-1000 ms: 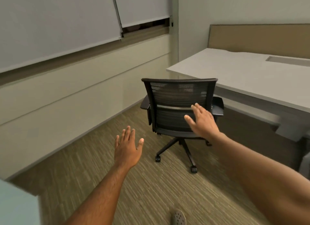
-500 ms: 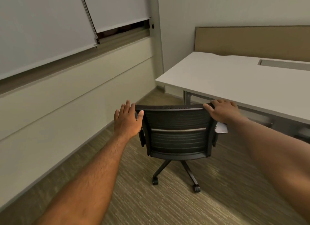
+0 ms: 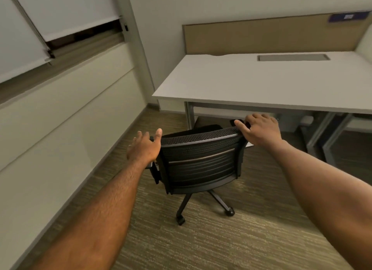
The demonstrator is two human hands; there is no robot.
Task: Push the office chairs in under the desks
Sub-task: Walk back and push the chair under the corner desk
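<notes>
A black mesh-backed office chair (image 3: pixel 201 161) stands on the striped carpet (image 3: pixel 201 245) in front of a white desk (image 3: pixel 261 82), its back toward the camera and its seat not yet under the desktop. The right hand (image 3: pixel 259 129) grips the top right corner of the backrest, fingers curled over the rim and thumb lying along the mesh. The left hand (image 3: pixel 146 147) sits at the top left corner, fingers spread and loosely open, the thumb touching the frame (whether the palm presses the edge cannot be told). Two of the chair's castors (image 3: pixel 230 211) rest on the carpet below the seat. A grey metal desk leg (image 3: pixel 189 115) stands just beyond the chair's left side. A tan partition panel (image 3: pixel 271 36) rises behind the desktop, which carries a grey cable hatch (image 3: pixel 292 57). Roller blinds (image 3: pixel 60 14) cover the window on the left wall.
</notes>
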